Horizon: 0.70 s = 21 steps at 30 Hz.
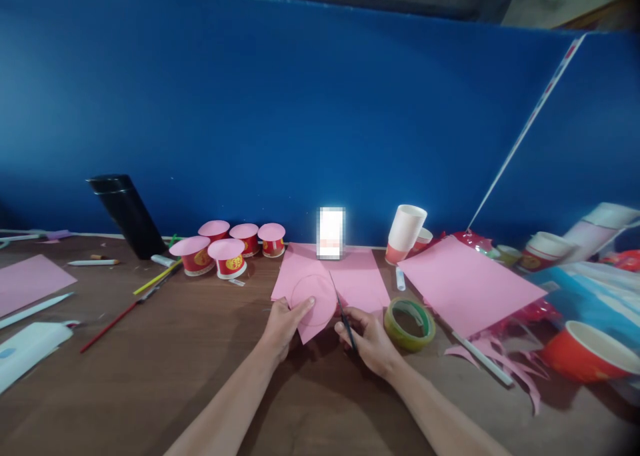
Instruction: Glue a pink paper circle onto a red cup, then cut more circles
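Note:
My left hand (286,326) pinches a piece of pink paper (319,295) by its lower left, thumb on top. A circle is drawn on this piece, and part of its edge is cut. My right hand (367,336) is closed round the handles of scissors (345,319), whose blades point up and away along the right edge of the paper. Beneath and behind lie more pink sheets (363,269). Just right of my right hand is a roll of tape (410,324), lying flat on the table.
Several red cups topped with pink discs (227,249) stand at the back left, beside a black flask (125,213). On the right are stacked white cups (407,229), a pink sheet (473,286), paper scraps (515,369) and a red cup (593,353). A blue partition (300,109) closes off the back.

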Each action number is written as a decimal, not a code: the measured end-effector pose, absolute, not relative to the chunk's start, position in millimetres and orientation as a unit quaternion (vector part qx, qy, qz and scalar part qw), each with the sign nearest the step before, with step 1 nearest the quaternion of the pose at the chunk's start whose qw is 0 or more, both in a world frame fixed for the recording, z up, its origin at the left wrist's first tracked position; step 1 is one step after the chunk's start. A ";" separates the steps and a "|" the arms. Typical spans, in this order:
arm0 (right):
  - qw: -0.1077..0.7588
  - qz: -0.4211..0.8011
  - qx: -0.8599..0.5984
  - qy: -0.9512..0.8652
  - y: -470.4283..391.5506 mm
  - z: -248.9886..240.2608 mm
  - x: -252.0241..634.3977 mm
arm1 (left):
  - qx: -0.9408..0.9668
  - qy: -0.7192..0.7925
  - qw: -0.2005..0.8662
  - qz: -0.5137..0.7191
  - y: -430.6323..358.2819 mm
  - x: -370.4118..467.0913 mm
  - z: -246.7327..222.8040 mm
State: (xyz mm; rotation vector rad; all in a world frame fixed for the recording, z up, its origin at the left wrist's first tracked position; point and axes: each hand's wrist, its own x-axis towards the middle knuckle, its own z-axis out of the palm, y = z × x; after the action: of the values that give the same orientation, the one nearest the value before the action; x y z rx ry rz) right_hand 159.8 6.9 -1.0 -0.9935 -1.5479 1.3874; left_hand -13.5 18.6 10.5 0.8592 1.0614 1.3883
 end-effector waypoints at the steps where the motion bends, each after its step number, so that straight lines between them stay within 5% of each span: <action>1: 0.407 0.553 -0.394 -0.611 6.9 -1.6 159.7 | 0.368 0.452 0.561 0.587 18.7 -13.9 10.0; 21: 0.412 0.558 -0.387 -0.607 7.1 -0.6 159.8 | 0.375 0.434 0.575 0.584 18.0 -13.4 10.4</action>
State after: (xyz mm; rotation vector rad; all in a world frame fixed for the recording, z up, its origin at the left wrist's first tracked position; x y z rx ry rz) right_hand 159.8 7.1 -0.6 -0.9746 -1.5259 1.4045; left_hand -13.4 18.0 10.4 0.8784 1.0156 1.3667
